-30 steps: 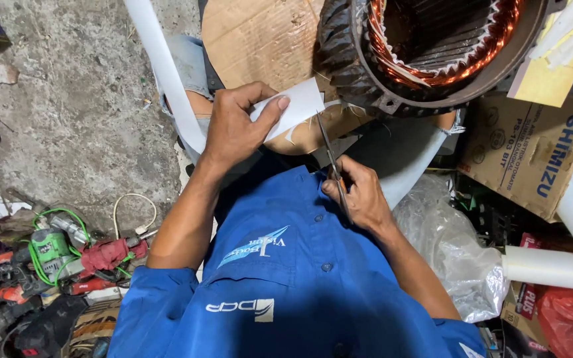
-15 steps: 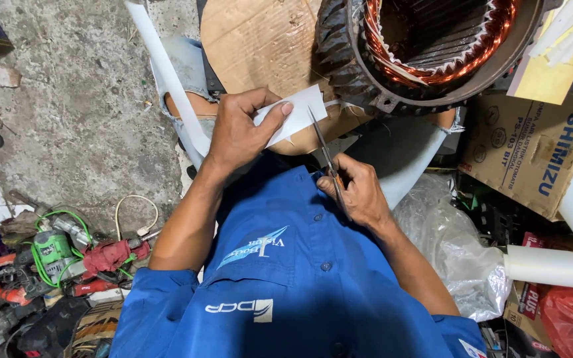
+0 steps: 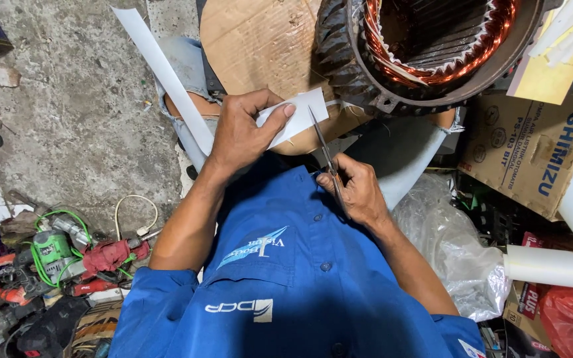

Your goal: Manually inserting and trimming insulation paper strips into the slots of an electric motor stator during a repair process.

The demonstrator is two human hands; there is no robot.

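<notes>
Head view: right hand [image 3: 359,192] scissors [image 3: 323,149] paper strip [image 3: 296,116] (white).

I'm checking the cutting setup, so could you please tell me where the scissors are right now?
In the head view, the scissors are centre frame in the right hand, blades pointing up at the white paper strip held by the left hand.

white paper strip [image 3: 296,116] – held flat, folded? | scissors [image 3: 326,159] – blades upright at strip's edge
</notes>
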